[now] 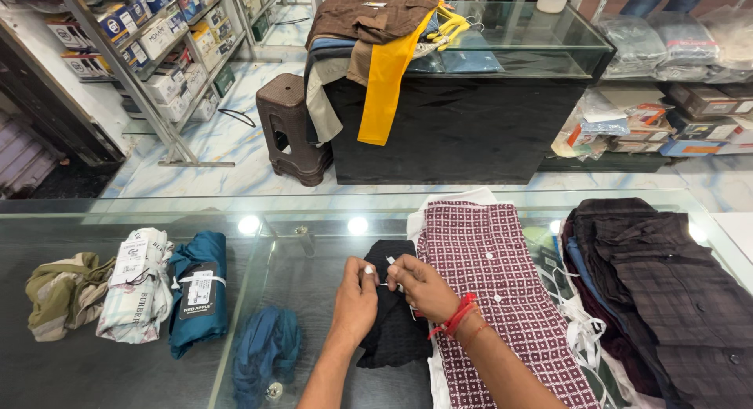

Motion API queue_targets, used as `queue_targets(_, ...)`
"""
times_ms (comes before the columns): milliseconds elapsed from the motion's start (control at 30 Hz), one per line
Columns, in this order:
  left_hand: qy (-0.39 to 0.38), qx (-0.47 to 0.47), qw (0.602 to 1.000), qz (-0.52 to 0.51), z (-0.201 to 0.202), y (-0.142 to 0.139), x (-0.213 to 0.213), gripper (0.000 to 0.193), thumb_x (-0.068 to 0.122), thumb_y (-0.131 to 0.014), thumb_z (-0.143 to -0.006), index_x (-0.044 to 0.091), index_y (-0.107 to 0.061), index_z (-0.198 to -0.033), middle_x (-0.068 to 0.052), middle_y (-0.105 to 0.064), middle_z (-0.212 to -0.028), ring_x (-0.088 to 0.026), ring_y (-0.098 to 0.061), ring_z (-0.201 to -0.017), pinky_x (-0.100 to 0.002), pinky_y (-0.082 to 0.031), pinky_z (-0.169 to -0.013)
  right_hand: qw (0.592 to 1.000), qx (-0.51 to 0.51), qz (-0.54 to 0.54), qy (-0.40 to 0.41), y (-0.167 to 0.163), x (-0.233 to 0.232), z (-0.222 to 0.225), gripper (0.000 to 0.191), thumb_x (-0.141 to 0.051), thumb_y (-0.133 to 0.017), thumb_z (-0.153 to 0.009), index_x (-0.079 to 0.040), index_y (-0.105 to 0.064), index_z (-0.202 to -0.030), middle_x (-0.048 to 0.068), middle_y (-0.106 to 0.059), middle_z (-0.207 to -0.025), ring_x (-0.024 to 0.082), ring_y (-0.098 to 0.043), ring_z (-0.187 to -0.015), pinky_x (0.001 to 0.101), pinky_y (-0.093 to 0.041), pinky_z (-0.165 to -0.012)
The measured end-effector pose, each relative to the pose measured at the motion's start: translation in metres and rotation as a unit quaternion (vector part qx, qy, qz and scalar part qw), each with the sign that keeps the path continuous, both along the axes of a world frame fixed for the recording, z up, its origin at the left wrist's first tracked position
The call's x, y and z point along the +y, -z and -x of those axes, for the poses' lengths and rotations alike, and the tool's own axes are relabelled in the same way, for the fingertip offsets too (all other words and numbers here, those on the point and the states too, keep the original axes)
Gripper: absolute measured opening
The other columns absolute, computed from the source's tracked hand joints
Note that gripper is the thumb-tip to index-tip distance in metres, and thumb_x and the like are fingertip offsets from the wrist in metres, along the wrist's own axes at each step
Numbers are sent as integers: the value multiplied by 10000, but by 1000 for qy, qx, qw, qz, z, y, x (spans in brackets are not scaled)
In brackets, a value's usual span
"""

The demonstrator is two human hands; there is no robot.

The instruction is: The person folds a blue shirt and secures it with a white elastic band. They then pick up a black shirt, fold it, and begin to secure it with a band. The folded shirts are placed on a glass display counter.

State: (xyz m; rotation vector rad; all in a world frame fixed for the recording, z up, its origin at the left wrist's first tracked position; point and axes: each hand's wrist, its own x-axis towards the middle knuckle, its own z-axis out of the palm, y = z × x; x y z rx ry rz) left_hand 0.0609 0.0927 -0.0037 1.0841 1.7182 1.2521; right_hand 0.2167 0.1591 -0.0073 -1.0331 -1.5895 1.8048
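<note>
Both hands pinch a small white tag (386, 283) over the black cloth (390, 307) on the glass counter (94, 370): left hand (357, 299) at nine o'clock, right hand (420, 287) at three. Maroon shirt (494, 291) lies just beside.

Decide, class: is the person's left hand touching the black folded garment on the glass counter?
Touching. The head view shows the left hand resting against the black garment, fingertips over its upper edge.

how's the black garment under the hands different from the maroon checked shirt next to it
The black garment is plain, narrow and bunched up; the maroon checked shirt is patterned, wider and laid flat with its white buttons showing. Both hands work over the black one. Both lie on the glass counter.
</note>
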Motion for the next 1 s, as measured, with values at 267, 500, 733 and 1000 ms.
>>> queue_targets(267,-2,-39,998,-42,6,14,6,141,187,-549,-1024,56,-573,-975,-38,-642,-787,-147,-597,-748,-318,-496,-730,998,46,7,49,26,11,-5,267,-303,-603,-1014,-81,-590,-866,-21,-587,-721,71,-494,-540,224,-409,-495)
queue_targets(500,53,-237,969,-49,12,16,-5,219,156,-686,-952,-9,-748,-1082,-29,-747,-859,-80,-665,-823,-226,-508,-793,995,55,1,86,33,0,-7,231,-242,-672,-986,-17,-717,-1014,28,-731,-870,84,-627,-749,223,-514,-670)
queue_targets(733,96,-210,973,-28,20,4,-14,281,129,-678,-939,4,-774,-1172,-70,-812,-1000,-103,-728,-936,-237,-541,-896,992,99,36,62,24,-2,-8,219,-153,-643,-969,-26,-704,-1136,18,-757,-1015,96,-694,-949,239,-566,-821)
queue_targets(1000,109,-190,976,-16,20,-7,-16,220,128,-674,-938,13,-750,-1109,-77,-813,-978,-105,-738,-949,-229,-542,-889,993,44,-1,111,10,-11,4,210,-78,-674,-948,12,-731,-1129,76,-779,-971,109,-726,-891,222,-590,-772)
